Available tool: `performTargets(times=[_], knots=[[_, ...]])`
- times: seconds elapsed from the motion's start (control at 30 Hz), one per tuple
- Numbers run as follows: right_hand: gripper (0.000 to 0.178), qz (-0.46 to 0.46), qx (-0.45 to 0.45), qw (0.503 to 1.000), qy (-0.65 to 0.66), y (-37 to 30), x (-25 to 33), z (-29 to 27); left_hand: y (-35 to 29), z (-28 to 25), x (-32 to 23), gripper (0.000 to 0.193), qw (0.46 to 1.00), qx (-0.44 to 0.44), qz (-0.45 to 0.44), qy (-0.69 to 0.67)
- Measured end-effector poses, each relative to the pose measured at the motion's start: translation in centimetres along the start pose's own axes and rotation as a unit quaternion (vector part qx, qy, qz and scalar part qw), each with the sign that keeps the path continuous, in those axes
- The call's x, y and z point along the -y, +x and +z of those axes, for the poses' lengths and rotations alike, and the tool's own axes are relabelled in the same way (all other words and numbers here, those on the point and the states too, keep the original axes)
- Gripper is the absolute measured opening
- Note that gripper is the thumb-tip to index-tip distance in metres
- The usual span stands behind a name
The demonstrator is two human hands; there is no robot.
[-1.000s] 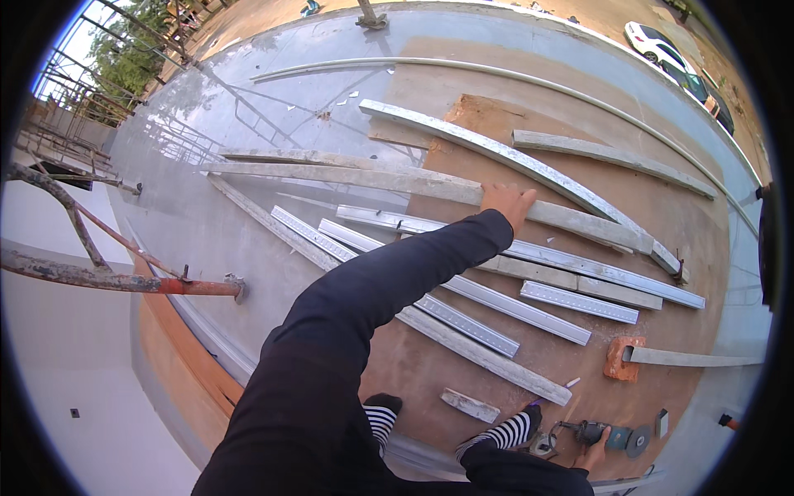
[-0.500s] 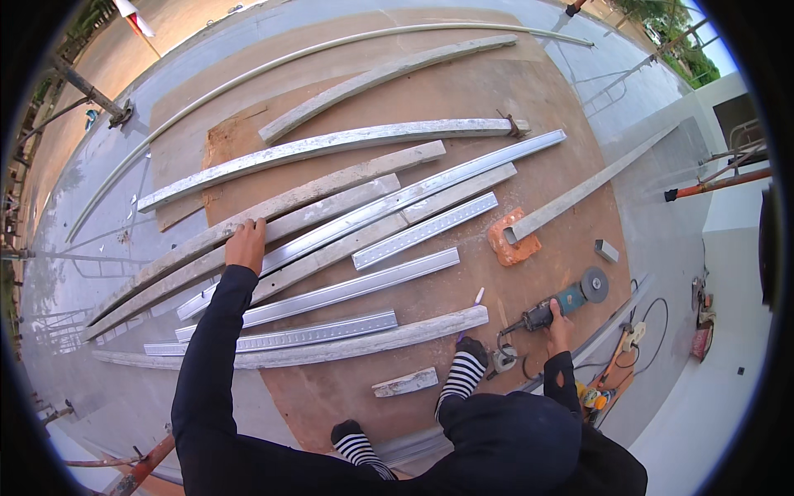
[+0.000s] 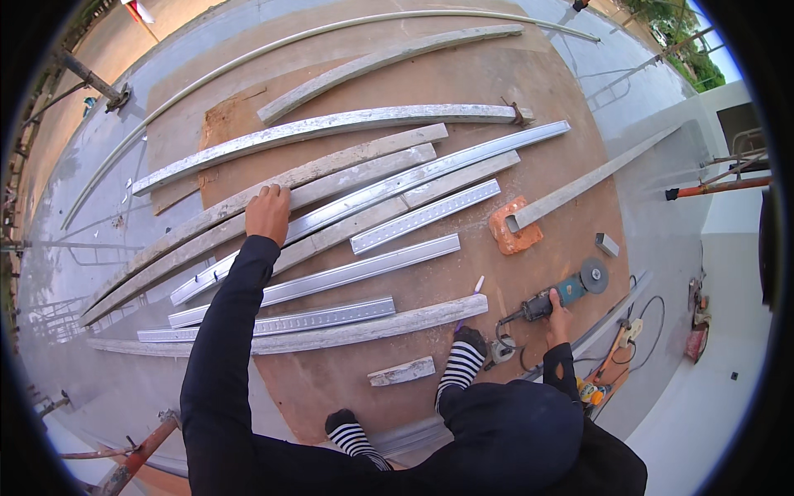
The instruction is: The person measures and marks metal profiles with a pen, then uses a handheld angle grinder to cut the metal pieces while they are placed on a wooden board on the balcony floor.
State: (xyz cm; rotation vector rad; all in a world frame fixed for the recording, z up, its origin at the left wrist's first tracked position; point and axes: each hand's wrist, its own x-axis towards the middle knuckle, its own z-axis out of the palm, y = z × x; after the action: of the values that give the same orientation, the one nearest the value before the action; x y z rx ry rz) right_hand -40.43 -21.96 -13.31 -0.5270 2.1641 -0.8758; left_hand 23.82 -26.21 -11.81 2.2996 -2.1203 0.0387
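Note:
My left hand [image 3: 269, 213] is closed around a long, stained grey bar [image 3: 364, 174], its knuckles showing on top. A second worn grey bar [image 3: 380, 153] runs just beyond it, and their right ends lie nearly level. On the near side of the gripped bar is a shiny silver metal profile [image 3: 430, 169]. Down at the right, my right hand [image 3: 559, 321] holds a teal and dark grey angle grinder [image 3: 571, 289] by its body. The grinder's disc [image 3: 594, 275] points away to the right, apart from the bars.
A hollow grey tube [image 3: 595, 182] rests on an orange brick [image 3: 514, 227]. Near the grinder lie a short metal offcut [image 3: 607, 245], a white marker [image 3: 479, 284] and cables [image 3: 657, 331]. Perforated silver profiles [image 3: 426, 217] spread before my striped-sock feet [image 3: 463, 360]. Scaffold poles [image 3: 719, 188] stand at the sides.
My left hand has moved right and away from me with the stained grey bar, whose right end has slid up beside the neighbouring bar's end. My right hand still holds the grinder.

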Motion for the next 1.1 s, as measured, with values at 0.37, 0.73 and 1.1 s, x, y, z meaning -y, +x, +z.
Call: performTargets(times=[0.37, 0.73, 1.1], knots=[[0.054, -0.013, 0.006, 1.000, -0.027, 1.2, 1.4, 1.5, 0.6, 1.2, -1.4, 0.009, 0.998, -0.019, -0.041, 0.030], [0.070, 0.068, 0.053, 0.993, -0.083, 5.2, 0.3, -0.5, 3.5, 2.4, -7.4, 0.010, 0.989, -0.077, -0.115, -0.057], [0.071, 0.064, 0.118, 0.990, -0.038, 0.9, 1.5, 1.0, 1.8, -0.2, -2.3, 0.013, 0.995, 0.012, -0.102, 0.003]])
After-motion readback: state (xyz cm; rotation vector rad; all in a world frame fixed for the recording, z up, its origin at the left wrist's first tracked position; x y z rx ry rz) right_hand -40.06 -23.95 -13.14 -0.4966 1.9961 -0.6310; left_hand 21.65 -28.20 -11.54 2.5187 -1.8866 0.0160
